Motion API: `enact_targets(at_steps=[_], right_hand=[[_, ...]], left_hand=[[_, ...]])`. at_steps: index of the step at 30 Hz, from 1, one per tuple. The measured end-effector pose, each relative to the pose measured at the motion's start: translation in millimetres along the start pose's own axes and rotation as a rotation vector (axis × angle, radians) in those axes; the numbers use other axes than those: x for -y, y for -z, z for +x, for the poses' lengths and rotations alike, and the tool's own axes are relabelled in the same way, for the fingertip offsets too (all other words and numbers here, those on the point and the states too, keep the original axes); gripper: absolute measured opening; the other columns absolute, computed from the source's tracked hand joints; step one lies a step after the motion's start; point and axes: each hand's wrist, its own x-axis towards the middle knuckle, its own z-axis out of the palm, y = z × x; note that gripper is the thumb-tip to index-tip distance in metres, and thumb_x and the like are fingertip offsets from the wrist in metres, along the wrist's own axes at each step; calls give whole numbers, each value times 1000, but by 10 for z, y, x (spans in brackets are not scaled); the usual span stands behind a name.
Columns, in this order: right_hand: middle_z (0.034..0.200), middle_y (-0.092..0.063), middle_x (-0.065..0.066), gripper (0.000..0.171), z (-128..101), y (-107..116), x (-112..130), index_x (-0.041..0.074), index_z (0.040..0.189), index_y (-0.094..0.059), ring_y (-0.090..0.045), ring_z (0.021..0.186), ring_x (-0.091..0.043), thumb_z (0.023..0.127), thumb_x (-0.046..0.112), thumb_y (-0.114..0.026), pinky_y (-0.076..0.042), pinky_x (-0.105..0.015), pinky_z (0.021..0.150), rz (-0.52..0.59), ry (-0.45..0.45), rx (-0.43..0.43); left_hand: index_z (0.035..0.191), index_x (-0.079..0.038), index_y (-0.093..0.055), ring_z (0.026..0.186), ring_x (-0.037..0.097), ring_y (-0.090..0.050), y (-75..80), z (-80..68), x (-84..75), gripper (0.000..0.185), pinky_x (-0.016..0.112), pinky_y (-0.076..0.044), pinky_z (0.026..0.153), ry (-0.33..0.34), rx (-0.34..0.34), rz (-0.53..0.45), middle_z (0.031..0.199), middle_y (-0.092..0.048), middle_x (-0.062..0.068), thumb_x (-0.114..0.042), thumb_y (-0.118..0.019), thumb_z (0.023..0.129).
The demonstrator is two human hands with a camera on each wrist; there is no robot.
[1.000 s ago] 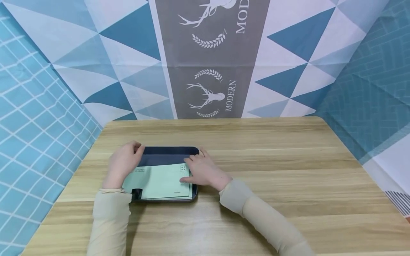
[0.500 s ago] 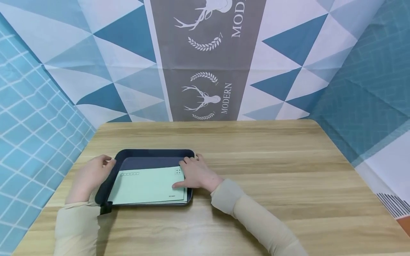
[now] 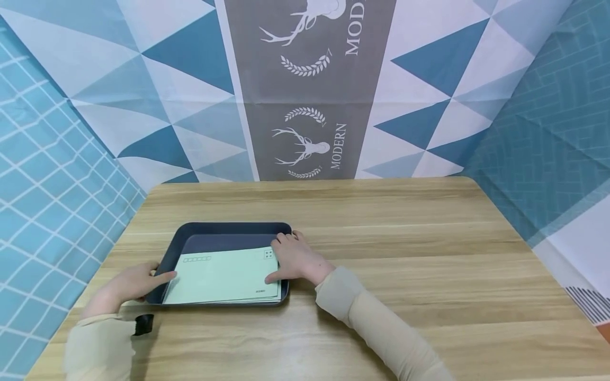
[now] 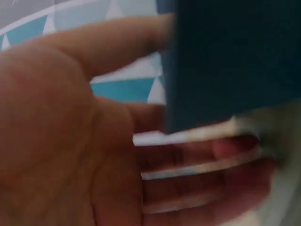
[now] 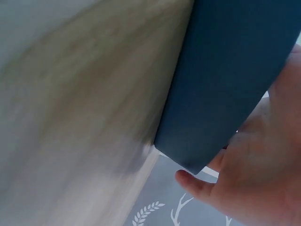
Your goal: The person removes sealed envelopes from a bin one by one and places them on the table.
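Tray (image 3: pixel 233 228), holding envelopes (image 3: pixel 221 275), lies toward the tabletop (image 3: pixel 381 264)'s left edge, left hand (image 3: pixel 127 286) astride its left rim and, well apart, right hand (image 3: pixel 296 259) over its right rim; firmness of either hold cannot be determined.

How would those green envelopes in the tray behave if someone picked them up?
The green envelopes look thin and flat, so they would probably bend easily and feel light. Their edges don't quite line up, so they seem loose and might slide apart.
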Motion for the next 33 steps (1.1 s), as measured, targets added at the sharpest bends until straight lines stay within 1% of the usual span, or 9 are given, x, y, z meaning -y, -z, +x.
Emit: enact_targets(at_steps=[2,4,8,14,18,20,25,29,33], right_hand=[[128,-48,-7,85,4,-8,1,8,130,-46,-43,120,-22,69,67,-61,-21,-46,109,17,0,-11],[126,-49,-7,82,8,-13,0,8,129,-47,-44,119,-22,71,64,-63,-21,-45,109,38,-4,-26],[124,-51,-6,70,11,-12,-6,7,128,-48,-46,117,-21,77,53,-64,-24,-43,108,108,-18,-54],[117,-53,-4,57,-1,11,11,9,122,-52,-48,112,-19,79,42,-68,-27,-42,106,166,-45,-116],[109,-53,-2,51,-9,12,49,10,113,-54,-48,107,-19,76,40,-71,-23,-44,109,156,-38,-171],[106,-53,-1,49,-6,9,60,9,109,-54,-49,102,-18,74,37,-73,-27,-39,107,180,-38,-189],[98,-56,-1,46,-1,8,76,7,108,-52,-50,86,-13,75,30,-74,-42,-28,89,287,-37,-172],[92,-62,-1,46,2,13,75,8,112,-48,-53,79,-11,77,28,-72,-42,-28,85,345,-50,-157],[84,-62,-1,46,-5,11,58,10,116,-42,-53,67,-10,81,26,-69,-43,-23,68,438,-66,-150]], left_hand=[[124,25,-31,93,49,-53,-47,30,-1,78,49,-47,76,-37,-26,22,113,-47,41,-45,-42,93],[123,26,-31,108,56,-42,-91,59,14,70,57,-41,83,-74,-52,35,119,-41,44,-36,-43,94],[123,25,-30,109,57,-40,-161,100,74,58,58,-41,83,-100,-76,-4,120,-39,45,-24,-42,95],[130,21,-26,116,57,-33,-242,167,158,64,60,-36,89,-86,-71,-117,129,-33,42,-33,-35,98],[130,20,-29,115,56,-36,-254,182,183,62,59,-37,88,-86,-89,-124,128,-36,41,-33,-34,98],[129,19,-32,113,54,-39,-261,182,187,60,58,-38,87,-88,-102,-120,126,-38,40,-33,-34,98],[126,17,-36,101,47,-52,-293,158,183,55,52,-43,82,-79,-119,-131,119,-46,38,-31,-34,98],[125,14,-37,84,30,-60,-316,146,176,52,39,-51,68,-61,-114,-203,111,-51,34,-30,-32,98],[130,13,-31,84,29,-59,-321,150,171,57,31,-51,56,-49,-101,-268,119,-44,37,-34,-30,98]])
